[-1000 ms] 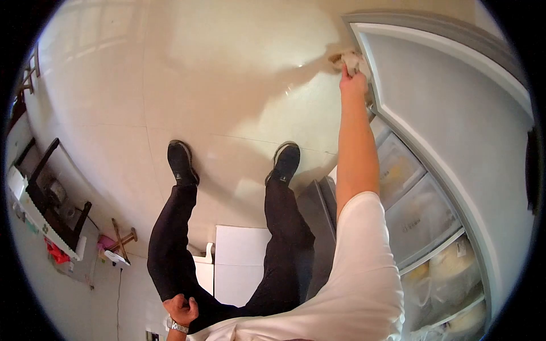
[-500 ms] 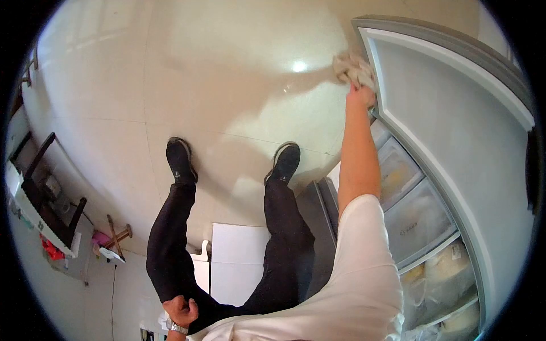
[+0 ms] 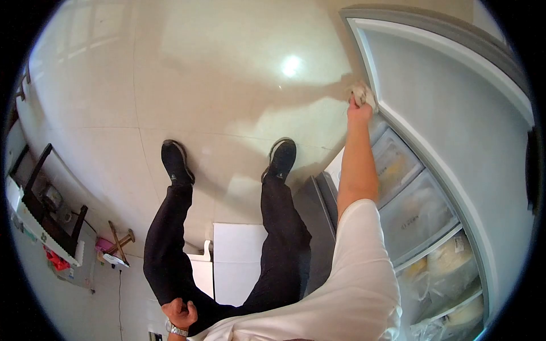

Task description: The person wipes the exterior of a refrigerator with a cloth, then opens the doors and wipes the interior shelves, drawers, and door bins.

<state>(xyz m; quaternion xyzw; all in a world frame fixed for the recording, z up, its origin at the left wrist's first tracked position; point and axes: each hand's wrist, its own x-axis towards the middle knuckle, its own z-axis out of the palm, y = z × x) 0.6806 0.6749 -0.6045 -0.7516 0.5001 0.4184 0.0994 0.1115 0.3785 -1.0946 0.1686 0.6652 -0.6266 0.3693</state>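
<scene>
My right hand [image 3: 358, 110] reaches out at arm's length and grips a beige cloth [image 3: 363, 95]. The cloth is bunched up against the inner edge of the open freezer door [image 3: 449, 108], near the door's corner. Frosted drawers [image 3: 424, 213] with plastic-bagged contents show inside the cabinet, just past my forearm. My left hand [image 3: 180, 311] rests on my thigh with its fingers curled into a loose fist; nothing shows in it. A metal watch sits on that wrist.
Glossy beige tiles [image 3: 227, 68] cover the floor around my black shoes [image 3: 280, 159]. A white box [image 3: 239, 261] stands between my legs. At the left are a white-and-black appliance [image 3: 45, 221] and a wooden stool [image 3: 119, 244]. A grey panel [image 3: 315, 233] lies beside my right leg.
My right hand has drawn the cloth back towards me along the door's edge, and the cloth looks more bunched. The view has shifted slightly. My left hand stays on the thigh.
</scene>
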